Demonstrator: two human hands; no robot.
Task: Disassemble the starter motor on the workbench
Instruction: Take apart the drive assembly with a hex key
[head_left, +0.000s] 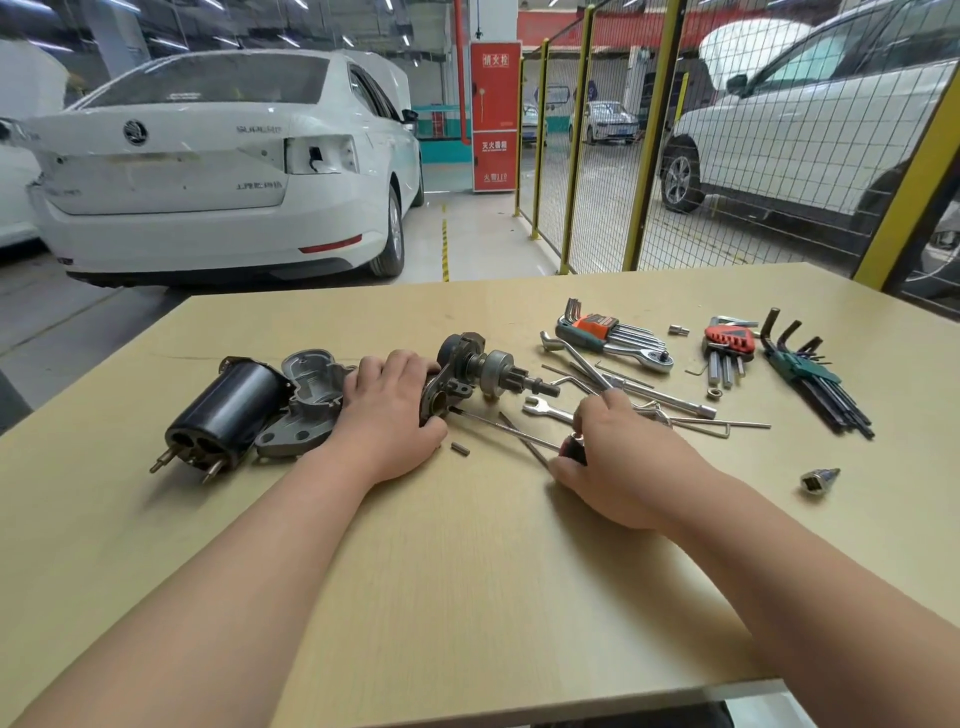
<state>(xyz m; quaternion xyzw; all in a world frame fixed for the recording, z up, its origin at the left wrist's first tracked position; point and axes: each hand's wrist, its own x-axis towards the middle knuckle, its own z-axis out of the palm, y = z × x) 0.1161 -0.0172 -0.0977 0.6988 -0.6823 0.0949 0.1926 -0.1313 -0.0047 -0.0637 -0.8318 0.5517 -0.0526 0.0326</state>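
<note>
The starter motor lies in pieces on the workbench (467, 545). A black cylindrical motor housing (226, 410) with two studs lies at the left, and a grey aluminium end housing (306, 400) sits beside it. My left hand (392, 410) grips the drive-end assembly (467, 376), whose pinion gear and shaft point right. My right hand (618, 457) holds the dark handle of a screwdriver (511, 434); its thin shaft reaches left to the base of the assembly. A small pin (460, 448) lies loose by my left hand.
Tools are spread at the right: a ratchet and hex key set (608, 338), a red hex key holder (727, 351), a green hex key set (810, 376), spanners, a long socket wrench (654, 389) and a loose socket (818, 480). Cars and a wire fence stand behind the bench.
</note>
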